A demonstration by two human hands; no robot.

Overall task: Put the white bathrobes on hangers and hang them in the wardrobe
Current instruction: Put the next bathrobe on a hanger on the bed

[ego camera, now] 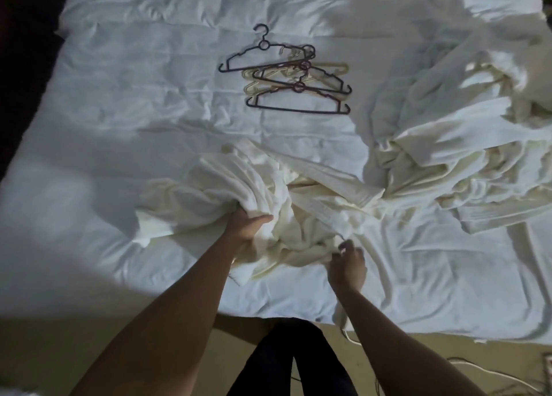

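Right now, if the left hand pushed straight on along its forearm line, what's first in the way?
The bunched bathrobe that the left hand already grips. Beyond it lies bare bed sheet, then probably the hanger pile; depth is unclear.

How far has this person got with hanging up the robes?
Nothing looks done yet: the hangers lie bare in a pile on the bed, and no wardrobe is in view. In hand: the left hand grips the nearest bathrobe while the right hand pinches its edge. Left: this robe, plus the heap of robes on the right.
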